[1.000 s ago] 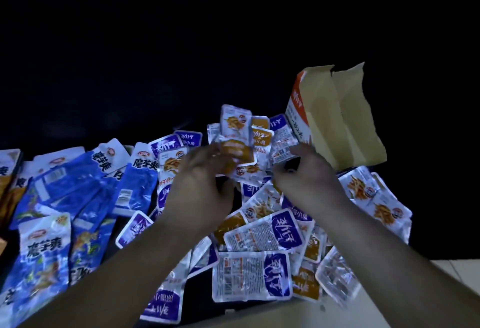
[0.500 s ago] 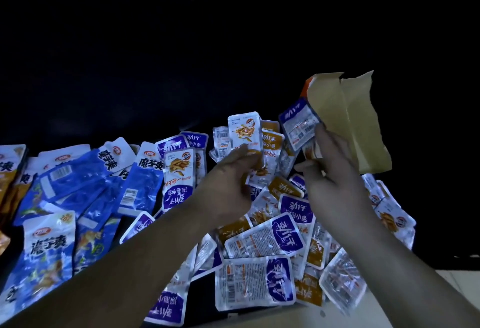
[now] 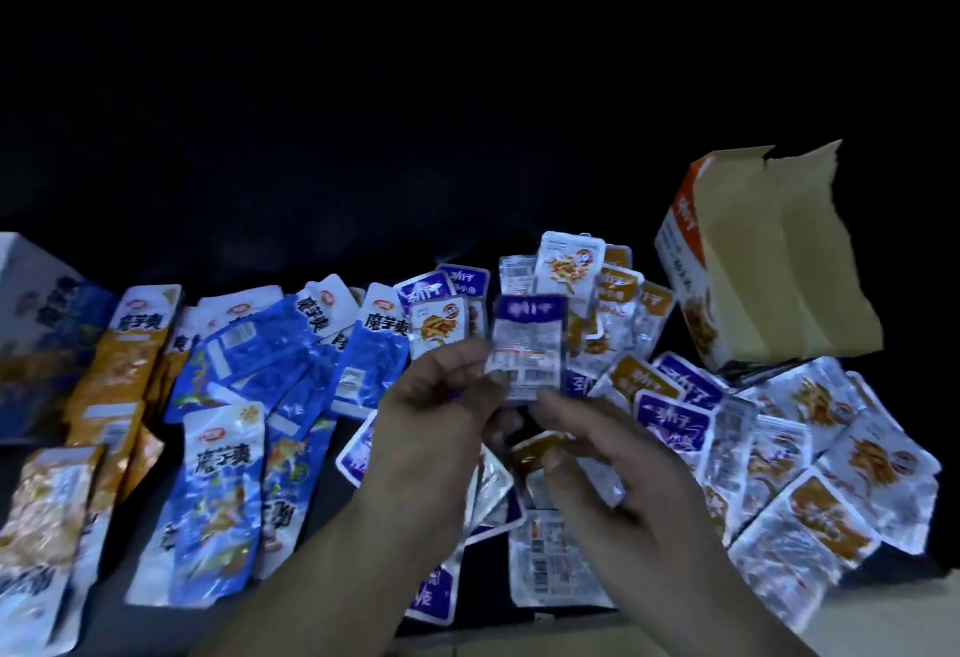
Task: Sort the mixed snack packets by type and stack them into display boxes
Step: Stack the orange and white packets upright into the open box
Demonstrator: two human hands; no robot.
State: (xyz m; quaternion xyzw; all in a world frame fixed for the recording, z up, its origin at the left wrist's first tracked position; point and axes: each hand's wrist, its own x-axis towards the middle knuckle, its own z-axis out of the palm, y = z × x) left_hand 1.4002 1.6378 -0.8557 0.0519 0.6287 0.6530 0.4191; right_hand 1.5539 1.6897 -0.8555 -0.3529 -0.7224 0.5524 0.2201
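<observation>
The small purple-and-white foil snack packet [image 3: 527,344] stands upright over the pile, long axis vertical and purple band on top. The left hand [image 3: 441,407] has it in its grip, pinching the lower left edge. The right hand [image 3: 613,479] is just below; I cannot tell its grip through the blur.

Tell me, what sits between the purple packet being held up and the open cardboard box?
In the head view, a cluster of small orange-printed packets lies between the purple packet and the cardboard box.
</observation>
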